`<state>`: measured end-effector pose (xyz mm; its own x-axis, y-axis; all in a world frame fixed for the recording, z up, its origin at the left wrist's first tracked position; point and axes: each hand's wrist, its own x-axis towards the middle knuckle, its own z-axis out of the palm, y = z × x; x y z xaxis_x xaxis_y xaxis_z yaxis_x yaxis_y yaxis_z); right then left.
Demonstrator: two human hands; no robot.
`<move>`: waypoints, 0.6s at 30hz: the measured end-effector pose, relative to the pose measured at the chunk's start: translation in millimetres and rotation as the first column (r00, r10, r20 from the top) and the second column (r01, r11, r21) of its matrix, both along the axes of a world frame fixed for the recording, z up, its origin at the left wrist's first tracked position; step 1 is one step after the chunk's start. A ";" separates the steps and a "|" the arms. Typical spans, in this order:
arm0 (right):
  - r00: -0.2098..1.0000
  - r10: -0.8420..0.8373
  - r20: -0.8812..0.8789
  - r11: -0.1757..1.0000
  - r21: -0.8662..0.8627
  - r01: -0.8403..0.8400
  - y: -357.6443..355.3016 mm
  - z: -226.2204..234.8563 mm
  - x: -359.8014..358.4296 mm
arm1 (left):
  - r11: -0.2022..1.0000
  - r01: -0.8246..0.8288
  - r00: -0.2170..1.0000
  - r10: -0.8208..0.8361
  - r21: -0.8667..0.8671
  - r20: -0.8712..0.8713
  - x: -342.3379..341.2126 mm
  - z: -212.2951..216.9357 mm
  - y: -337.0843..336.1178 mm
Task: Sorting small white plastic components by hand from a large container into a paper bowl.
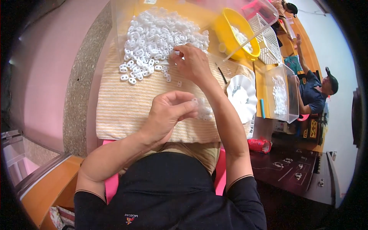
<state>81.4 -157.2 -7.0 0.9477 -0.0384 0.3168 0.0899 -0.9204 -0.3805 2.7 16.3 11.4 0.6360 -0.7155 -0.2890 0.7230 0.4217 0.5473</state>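
A big heap of small white plastic loop pieces [157, 34] lies on a yellow striped cloth [122, 111] in front of me. My right hand [191, 63] reaches forward into the near edge of the heap, fingers curled down onto the pieces. Closer to my body, my left hand [168, 115] pinches one small white piece [195, 102] between thumb and fingertips. Just right of it on the cloth sits a small cluster of white pieces [206, 112].
A white scalloped dish [241, 96] lies at the cloth's right edge. Behind it are a yellow bowl [230, 30] with white pieces, a white mesh basket [268, 42] and a clear box [285, 92]. Another person [316, 90] sits at the right. A stone ledge [76, 96] runs along the left.
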 end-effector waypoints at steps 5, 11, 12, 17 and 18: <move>0.999 0.031 -0.028 0.999 0.032 -0.030 -6.7 1.3 -2.2 | 1.000 0.013 1.000 -0.012 -0.012 0.014 0.6 1.7 1.5; 0.996 0.049 -0.078 0.999 -0.016 -0.051 -11.5 -2.5 -0.1 | 1.000 0.023 0.999 -0.022 -0.013 0.029 0.1 2.7 -0.6; 0.996 0.049 -0.077 0.999 -0.016 -0.051 -10.3 -1.2 -0.2 | 1.000 0.021 0.999 -0.021 -0.011 0.026 0.2 2.8 -0.9; 0.992 0.012 -0.128 0.998 -0.052 -0.019 -8.9 2.7 -1.8 | 1.000 0.023 0.999 -0.023 0.001 0.024 -0.5 5.9 -0.1; 0.992 0.008 -0.126 0.998 -0.055 -0.015 -10.9 3.5 -3.2 | 1.000 0.031 0.999 -0.031 0.005 0.024 -0.8 7.1 -0.3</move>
